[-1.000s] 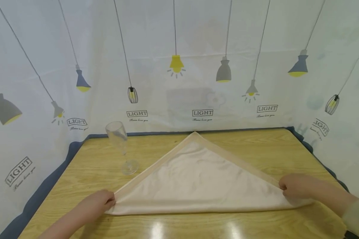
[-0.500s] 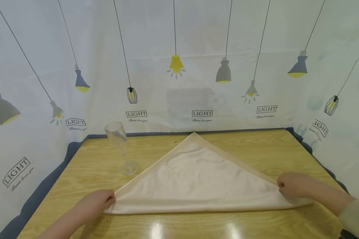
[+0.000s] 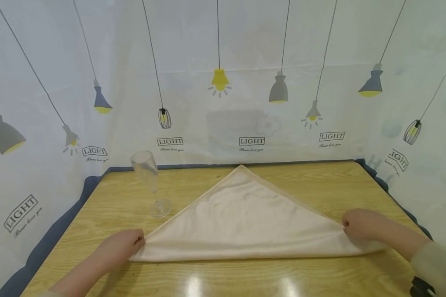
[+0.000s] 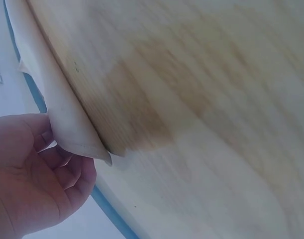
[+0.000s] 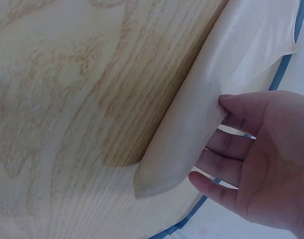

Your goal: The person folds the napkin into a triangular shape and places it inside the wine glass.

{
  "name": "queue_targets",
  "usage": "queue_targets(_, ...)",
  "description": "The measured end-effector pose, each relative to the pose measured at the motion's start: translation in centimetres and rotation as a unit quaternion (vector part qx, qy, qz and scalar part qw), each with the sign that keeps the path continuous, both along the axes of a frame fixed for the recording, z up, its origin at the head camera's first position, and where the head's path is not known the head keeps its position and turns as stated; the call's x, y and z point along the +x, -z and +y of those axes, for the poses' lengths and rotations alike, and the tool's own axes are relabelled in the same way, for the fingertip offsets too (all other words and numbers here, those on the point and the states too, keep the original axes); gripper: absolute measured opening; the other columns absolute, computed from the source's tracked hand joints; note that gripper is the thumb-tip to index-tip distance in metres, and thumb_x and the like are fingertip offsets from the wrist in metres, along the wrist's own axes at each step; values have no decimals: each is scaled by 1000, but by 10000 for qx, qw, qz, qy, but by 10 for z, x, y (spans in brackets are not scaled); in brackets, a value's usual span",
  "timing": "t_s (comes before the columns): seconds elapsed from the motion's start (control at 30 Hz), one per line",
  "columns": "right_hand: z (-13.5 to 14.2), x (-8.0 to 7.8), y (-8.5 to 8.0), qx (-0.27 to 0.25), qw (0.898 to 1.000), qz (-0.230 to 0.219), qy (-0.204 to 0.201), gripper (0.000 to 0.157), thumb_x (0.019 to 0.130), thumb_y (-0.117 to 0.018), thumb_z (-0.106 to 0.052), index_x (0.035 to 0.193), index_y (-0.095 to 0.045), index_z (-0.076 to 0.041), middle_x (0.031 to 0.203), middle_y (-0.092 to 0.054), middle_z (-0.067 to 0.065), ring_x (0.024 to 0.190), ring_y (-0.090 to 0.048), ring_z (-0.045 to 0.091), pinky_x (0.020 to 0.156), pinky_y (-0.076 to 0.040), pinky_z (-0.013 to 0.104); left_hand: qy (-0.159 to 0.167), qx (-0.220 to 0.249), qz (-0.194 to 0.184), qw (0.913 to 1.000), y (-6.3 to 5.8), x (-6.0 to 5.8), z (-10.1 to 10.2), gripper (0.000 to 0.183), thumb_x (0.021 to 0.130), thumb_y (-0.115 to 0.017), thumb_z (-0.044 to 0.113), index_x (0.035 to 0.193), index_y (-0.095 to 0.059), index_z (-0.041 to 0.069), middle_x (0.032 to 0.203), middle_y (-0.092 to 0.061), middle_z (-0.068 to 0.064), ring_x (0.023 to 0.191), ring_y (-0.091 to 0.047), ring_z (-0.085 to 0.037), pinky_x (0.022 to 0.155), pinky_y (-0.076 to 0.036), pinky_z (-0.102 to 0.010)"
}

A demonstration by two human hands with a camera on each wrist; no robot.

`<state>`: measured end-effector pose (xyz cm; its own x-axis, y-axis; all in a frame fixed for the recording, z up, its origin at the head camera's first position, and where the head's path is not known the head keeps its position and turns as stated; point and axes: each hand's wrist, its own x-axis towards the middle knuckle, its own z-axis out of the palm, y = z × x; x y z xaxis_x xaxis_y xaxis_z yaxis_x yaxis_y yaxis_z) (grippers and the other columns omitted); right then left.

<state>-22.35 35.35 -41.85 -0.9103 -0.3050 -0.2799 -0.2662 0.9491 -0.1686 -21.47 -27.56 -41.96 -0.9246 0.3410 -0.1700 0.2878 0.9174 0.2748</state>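
A cream satin cloth napkin (image 3: 245, 218) lies folded into a triangle on the wooden table, its point toward the back and its long fold toward me. My left hand (image 3: 123, 245) pinches the slanting edge near the left corner. In the left wrist view, curled fingers (image 4: 74, 181) hold the cloth close to its tip. At the other end my right hand (image 3: 365, 225) pinches the right edge between thumb and fingers; the right wrist view shows the rounded cloth corner (image 5: 161, 174) extending past that grip.
A clear stemmed glass (image 3: 149, 177) stands upright at the back left, close to the napkin's left edge. The wooden table (image 3: 319, 173) backs onto a white curtain (image 3: 193, 49) printed with hanging lamps, with a blue border along the table's edge.
Both hands have moved slightly away from me with the napkin's sides. The upper layer now covers more of the lower border along the slanted edges, and the front fold sits a little farther back.
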Motion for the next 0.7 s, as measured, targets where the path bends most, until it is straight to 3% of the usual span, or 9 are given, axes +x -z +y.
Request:
queue_targets(0.27, 3, -7, 2, 15, 10000, -8, -31, 16, 90, -58, -7, 75, -58, -11, 70, -52, -3, 61, -43, 14, 57, -38, 33, -9, -194, 286, 9994, 1, -5, 3, 17, 97, -58, 13, 80, -58, 15, 63, -45, 5, 56, -39, -12, 54, -35, -30)
queue_targets(0.7, 2, -9, 2, -318, 9994, 34, 165, 23, 86, -53, -1, 67, -48, -12, 62, -40, -3, 56, -34, 13, 54, -30, 30, -6, -187, 401, 9990, 5, -13, 6, 14, 98, -57, 13, 84, -59, 13, 64, -48, 6, 55, -41, -12, 53, -36, -31)
